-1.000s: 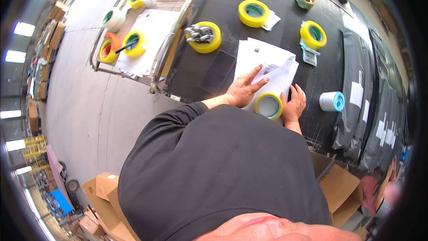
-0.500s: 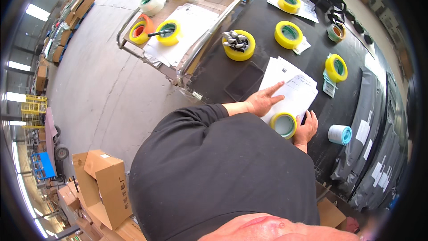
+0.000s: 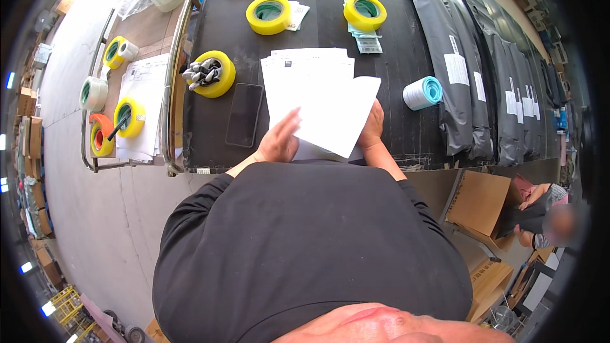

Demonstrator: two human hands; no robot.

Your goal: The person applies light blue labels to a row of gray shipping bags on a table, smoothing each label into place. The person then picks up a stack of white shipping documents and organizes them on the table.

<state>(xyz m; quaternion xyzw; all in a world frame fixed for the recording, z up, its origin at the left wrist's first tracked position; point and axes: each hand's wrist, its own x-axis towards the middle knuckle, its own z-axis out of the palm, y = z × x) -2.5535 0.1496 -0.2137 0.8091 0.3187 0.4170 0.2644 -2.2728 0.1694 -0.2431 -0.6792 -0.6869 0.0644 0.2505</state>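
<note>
My right hand [image 3: 372, 128] grips a sheet of white paper [image 3: 337, 111] by its right edge, its fingers partly behind the sheet. The sheet is lifted and tilted over a stack of papers [image 3: 279, 79] on the black table [image 3: 216, 152]. My left hand [image 3: 278, 143] is at the lower left side of the papers, fingers stretched out and a little blurred, holding nothing. Left of the stack lies a flat black phone-like slab [image 3: 244, 114]. Beyond it, a yellow tape roll [image 3: 219, 86] has grey-and-black gloves [image 3: 203, 73] tucked in its core.
More tape rolls [image 3: 268, 15] and labels [image 3: 368, 43] lie toward the back. A blue-and-white roll [image 3: 422, 93] stands to the right, before long black wrapped packages [image 3: 448, 76]. At left is a metal-railed cart [image 3: 166, 108] with papers and tapes. Another person [image 3: 546, 213] is at lower right beside cardboard boxes [image 3: 476, 200].
My view has turned to face the table squarely. My right hand has taken up a sheet and raised it. The tape roll beside that hand no longer shows.
</note>
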